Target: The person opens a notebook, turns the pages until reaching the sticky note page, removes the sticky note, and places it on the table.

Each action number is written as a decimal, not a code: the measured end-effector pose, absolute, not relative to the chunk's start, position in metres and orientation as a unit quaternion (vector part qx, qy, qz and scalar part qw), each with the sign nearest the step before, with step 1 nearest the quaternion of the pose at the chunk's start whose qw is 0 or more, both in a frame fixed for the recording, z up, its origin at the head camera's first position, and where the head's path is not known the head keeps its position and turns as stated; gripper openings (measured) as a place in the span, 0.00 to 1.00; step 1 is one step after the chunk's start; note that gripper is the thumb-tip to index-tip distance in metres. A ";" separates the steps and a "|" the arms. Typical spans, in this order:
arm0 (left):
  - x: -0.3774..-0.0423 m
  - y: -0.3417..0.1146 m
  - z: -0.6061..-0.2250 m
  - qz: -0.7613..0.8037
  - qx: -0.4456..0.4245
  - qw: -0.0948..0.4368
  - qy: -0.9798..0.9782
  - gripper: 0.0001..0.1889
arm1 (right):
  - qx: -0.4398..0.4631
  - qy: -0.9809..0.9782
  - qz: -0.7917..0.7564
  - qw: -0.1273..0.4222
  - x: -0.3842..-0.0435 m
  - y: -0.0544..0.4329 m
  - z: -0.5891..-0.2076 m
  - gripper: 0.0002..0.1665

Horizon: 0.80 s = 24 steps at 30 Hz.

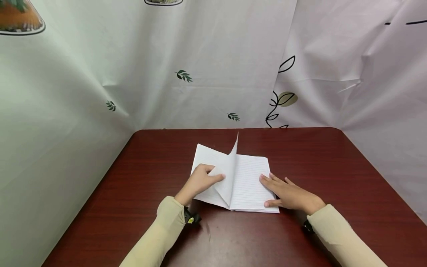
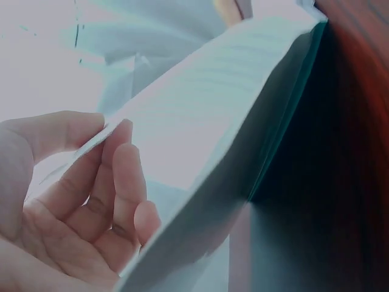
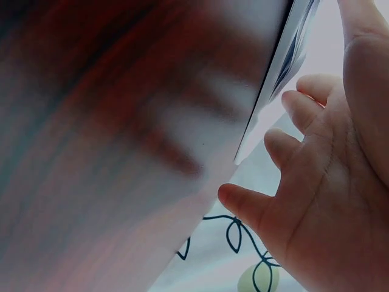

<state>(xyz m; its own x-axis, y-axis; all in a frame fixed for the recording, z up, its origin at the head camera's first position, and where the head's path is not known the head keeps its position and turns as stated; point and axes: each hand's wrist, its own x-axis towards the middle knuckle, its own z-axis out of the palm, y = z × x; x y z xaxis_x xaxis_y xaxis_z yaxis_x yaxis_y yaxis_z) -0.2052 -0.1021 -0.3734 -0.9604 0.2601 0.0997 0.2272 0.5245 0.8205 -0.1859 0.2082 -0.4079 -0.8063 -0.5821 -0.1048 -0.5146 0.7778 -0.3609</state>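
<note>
The dark red table (image 1: 317, 159) bears a lined notebook (image 1: 249, 181), opened near the middle so that both sides lie within your reach. A leaf (image 1: 230, 181) rises from the fold, apparently because your left hand (image 1: 201, 180) pinches it. Your right hand (image 1: 291, 194), fingers extended, rests on the right page, seemingly steadying it.

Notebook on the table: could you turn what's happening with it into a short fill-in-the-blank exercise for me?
1. The open notebook lies on a reddish-brown ____.
2. The raised page is pinched by the person's ____ hand.
3. The page touched by the right hand is printed with thin straight ____.

Missing words: table; left; lines.
</note>
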 end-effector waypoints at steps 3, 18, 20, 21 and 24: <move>-0.207 -0.112 -0.372 0.473 0.131 0.017 0.871 0.13 | -0.297 0.936 -0.159 0.104 -0.186 0.208 -0.407 0.51; -0.211 -0.149 -0.375 0.463 0.062 0.008 0.884 0.09 | -0.304 0.934 -0.151 0.115 -0.188 0.210 -0.408 0.54; -0.212 -0.152 -0.376 0.468 0.056 0.012 0.882 0.09 | -0.303 0.934 -0.147 0.119 -0.188 0.210 -0.409 0.54; -0.213 -0.154 -0.377 0.471 0.052 0.015 0.881 0.10 | -0.303 0.934 -0.146 0.119 -0.188 0.211 -0.409 0.53; -0.214 -0.159 -0.380 0.480 0.042 0.023 0.876 0.10 | -0.306 0.934 -0.139 0.119 -0.189 0.211 -0.409 0.53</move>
<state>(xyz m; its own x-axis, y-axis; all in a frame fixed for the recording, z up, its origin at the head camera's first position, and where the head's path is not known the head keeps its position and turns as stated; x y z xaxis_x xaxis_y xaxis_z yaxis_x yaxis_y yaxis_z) -0.2144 -0.1586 -0.3802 -0.9954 0.0960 -0.0005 0.0513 0.5366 0.8423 -0.1889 0.2110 -0.4093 -0.7844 -0.6048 -0.1376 -0.5388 0.7744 -0.3318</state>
